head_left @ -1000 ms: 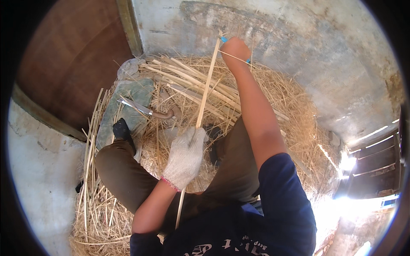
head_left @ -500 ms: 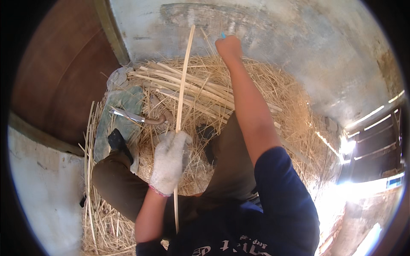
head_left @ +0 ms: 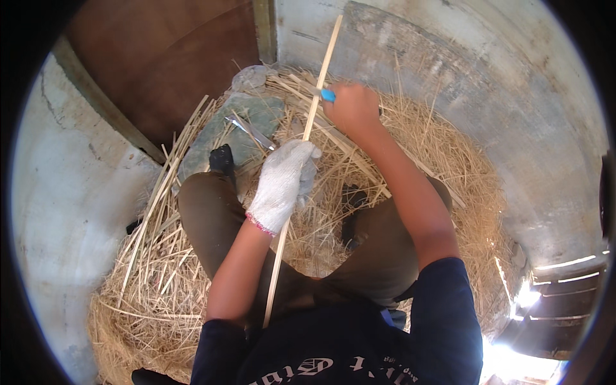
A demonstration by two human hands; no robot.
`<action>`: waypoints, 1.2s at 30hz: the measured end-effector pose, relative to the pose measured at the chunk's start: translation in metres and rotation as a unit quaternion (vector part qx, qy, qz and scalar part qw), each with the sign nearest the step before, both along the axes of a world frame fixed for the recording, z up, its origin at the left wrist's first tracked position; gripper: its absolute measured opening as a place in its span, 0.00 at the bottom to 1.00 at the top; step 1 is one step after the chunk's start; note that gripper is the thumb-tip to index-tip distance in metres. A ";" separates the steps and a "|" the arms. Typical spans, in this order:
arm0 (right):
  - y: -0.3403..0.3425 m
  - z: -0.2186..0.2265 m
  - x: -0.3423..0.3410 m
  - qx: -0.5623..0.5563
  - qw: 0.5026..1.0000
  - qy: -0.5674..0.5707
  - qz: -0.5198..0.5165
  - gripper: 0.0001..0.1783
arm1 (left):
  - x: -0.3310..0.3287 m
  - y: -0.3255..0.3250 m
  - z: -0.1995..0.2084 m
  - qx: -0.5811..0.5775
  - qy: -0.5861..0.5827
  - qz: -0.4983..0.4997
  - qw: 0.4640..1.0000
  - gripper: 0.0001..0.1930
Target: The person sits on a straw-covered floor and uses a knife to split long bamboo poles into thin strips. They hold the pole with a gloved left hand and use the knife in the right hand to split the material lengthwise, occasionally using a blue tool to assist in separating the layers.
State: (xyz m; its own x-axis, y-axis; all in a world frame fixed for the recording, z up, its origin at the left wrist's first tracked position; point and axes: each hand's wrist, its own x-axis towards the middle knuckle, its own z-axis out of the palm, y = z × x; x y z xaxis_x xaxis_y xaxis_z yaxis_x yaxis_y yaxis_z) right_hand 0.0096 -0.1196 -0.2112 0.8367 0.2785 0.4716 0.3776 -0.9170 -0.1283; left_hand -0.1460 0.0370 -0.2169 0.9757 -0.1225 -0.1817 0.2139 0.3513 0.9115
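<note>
A long pale strip of split bamboo slants up and away from my lap. My left hand, in a white knitted glove, is closed around its middle. My bare right hand grips a knife, of which a blue part and a short bit of greyish blade show. The blade lies across the strip's upper part, above my gloved hand. Most of the knife's handle is hidden in my fist.
Shavings cover the floor around my crossed legs. Cut strips lie ahead, partly behind my right arm. A second blade rests on a greenish slab. A concrete wall curves along the right; a brown panel stands front left.
My right hand has come back toward me, bringing the knife onto the strip. The strip now leans further right in my left hand. The whole view has shifted.
</note>
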 end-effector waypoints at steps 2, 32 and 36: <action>0.010 -0.004 -0.009 -0.005 0.999 0.004 0.048 0.10 | 0.004 0.006 -0.002 0.021 -0.002 0.027 0.999 0.12; -0.058 0.026 0.054 0.068 0.983 0.084 -0.149 0.18 | -0.019 -0.030 0.010 -0.031 0.069 -0.054 0.996 0.12; -0.015 0.014 0.004 -0.003 0.999 0.027 -0.036 0.16 | -0.006 -0.009 0.012 -0.063 0.043 -0.027 0.997 0.13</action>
